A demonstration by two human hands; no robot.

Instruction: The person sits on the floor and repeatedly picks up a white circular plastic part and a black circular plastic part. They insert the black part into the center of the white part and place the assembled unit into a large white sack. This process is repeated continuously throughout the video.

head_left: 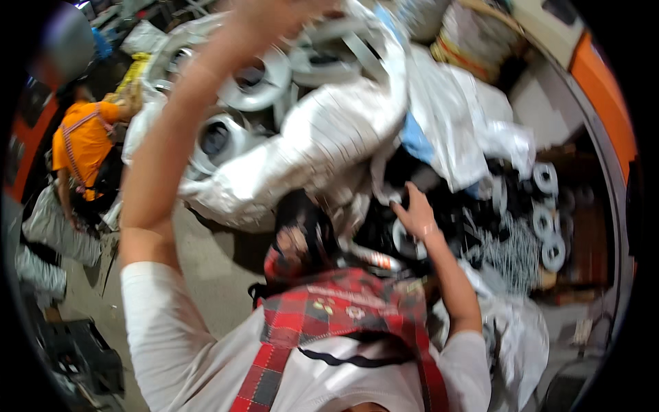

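My left arm stretches up across the big white woven sack (pixel 336 130), and my left hand (pixel 271 20) is at the top edge, smeared by motion, so its fingers do not show clearly. Inside the sack lie several white ring-shaped plastic parts (pixel 257 86) with dark centres. On the right, my right hand (pixel 417 214) hovers over a heap of black parts (pixel 446 206), its thumb and fingers apart and nothing visible between them. A white ring (pixel 405 240) lies just below that hand.
Thin grey rods (pixel 511 250) and several white rings (pixel 546 223) fill the right-hand bin. White plastic sheeting (pixel 453 117) drapes beside the sack. A co-worker in an orange shirt (pixel 89 147) bends at the left near grey sacks (pixel 62 226). A black crate (pixel 79 353) sits lower left.
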